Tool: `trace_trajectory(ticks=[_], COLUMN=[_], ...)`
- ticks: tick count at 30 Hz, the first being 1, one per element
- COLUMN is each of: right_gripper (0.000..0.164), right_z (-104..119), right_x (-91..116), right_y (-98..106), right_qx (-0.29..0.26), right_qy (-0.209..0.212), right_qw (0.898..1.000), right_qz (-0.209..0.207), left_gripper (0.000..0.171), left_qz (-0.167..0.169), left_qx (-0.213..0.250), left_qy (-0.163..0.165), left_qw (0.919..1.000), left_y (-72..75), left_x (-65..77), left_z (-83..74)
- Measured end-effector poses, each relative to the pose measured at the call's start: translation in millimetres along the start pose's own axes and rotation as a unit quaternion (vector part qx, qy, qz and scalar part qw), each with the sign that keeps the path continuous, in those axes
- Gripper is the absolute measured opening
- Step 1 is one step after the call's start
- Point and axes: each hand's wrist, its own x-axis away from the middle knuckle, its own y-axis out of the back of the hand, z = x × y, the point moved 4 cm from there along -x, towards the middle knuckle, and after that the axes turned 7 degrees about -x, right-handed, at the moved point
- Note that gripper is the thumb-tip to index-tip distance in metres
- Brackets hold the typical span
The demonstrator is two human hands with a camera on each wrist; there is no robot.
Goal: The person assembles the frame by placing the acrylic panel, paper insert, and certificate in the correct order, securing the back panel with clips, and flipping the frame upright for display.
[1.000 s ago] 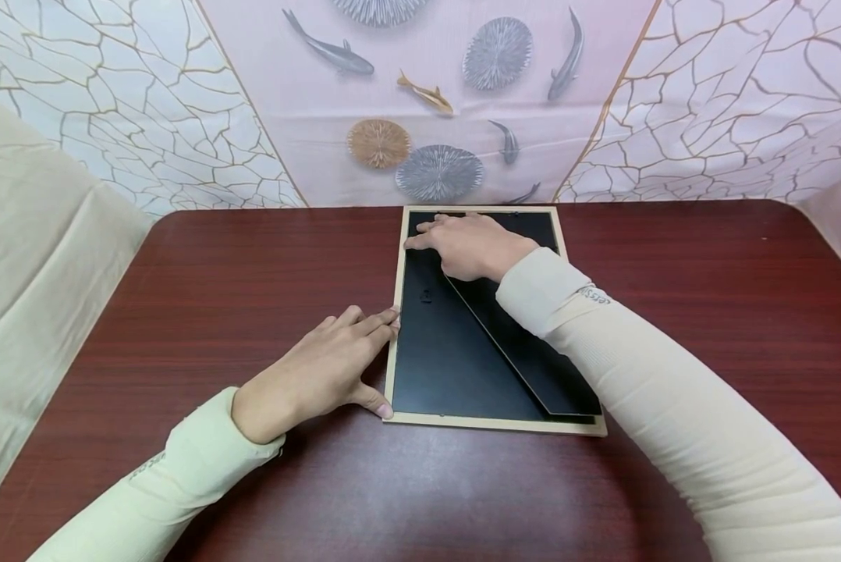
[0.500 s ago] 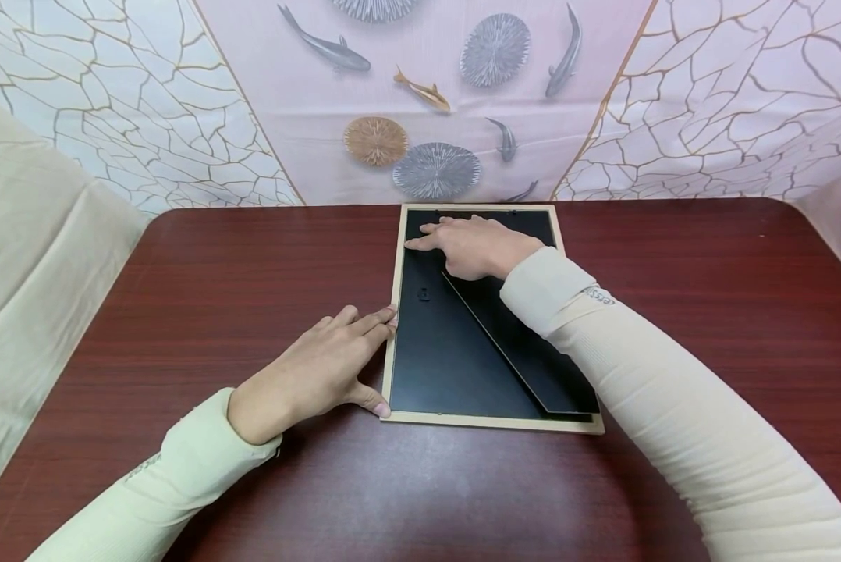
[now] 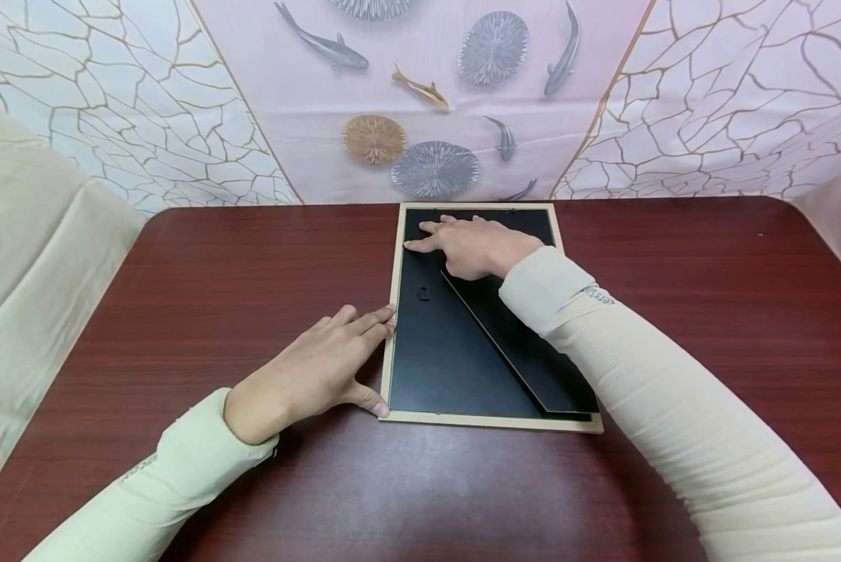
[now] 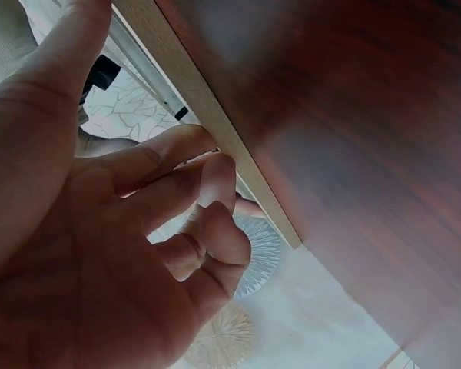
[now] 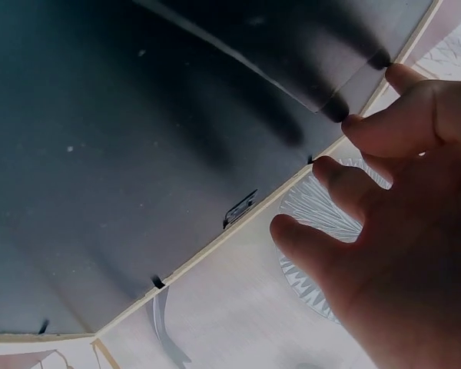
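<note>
A picture frame [image 3: 390, 351] with a pale wooden rim lies face down on the table. Its black backing board [image 3: 448, 367] faces up, and a black easel leg [image 3: 526, 343] slants across it, its lower left edge raised. My left hand [image 3: 311, 375] lies against the rim's left side, fingertips touching it, thumb at the near left corner. Over the far part of the backing, my right hand [image 3: 473, 246] spreads its fingers, fingertips down on the board. In the right wrist view, the backing shows a small metal hanger [image 5: 240, 207] and a dark retaining tab [image 5: 157, 281] at the rim.
The dark red wooden table [image 3: 252, 265] extends on both sides of the frame. A patterned cloth [image 3: 434, 94] hangs behind its far edge, where the frame's top lies. Pale fabric [image 3: 34, 273] drapes along the left.
</note>
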Motion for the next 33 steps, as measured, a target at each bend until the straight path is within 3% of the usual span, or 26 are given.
trace_trajectory(ticks=[11,16,24,28,33], right_gripper=[0.08,0.081,0.07,0.061,0.063], right_z=[0.0,1.3,17.1,31.8,48.6], right_x=[0.6,6.2,44.2,68.1,85.2], right_y=[-6.2,-9.6,-20.6,-29.8,-41.5], right_qx=[-0.029,-0.014,0.009,0.03,0.059], right_qy=[0.016,0.028,0.085,0.142,0.185], right_qw=[0.999,0.999,0.996,0.988,0.98], right_qz=[0.019,0.012,-0.024,-0.05,-0.048], left_gripper=[0.1,0.101,0.104,0.103,0.097], left_qz=[-0.003,0.004,0.009,0.011,0.01], left_qx=[0.019,0.035,0.04,0.046,0.045], left_qy=[-0.002,0.01,0.018,0.018,0.026], left_qw=[0.9998,0.9993,0.999,0.9987,0.9986], left_y=[-1.8,-3.5,-3.6,-3.4,-3.5], left_x=[2.2,2.9,2.3,2.1,1.1], left_z=[1.7,2.7,3.2,3.8,4.8])
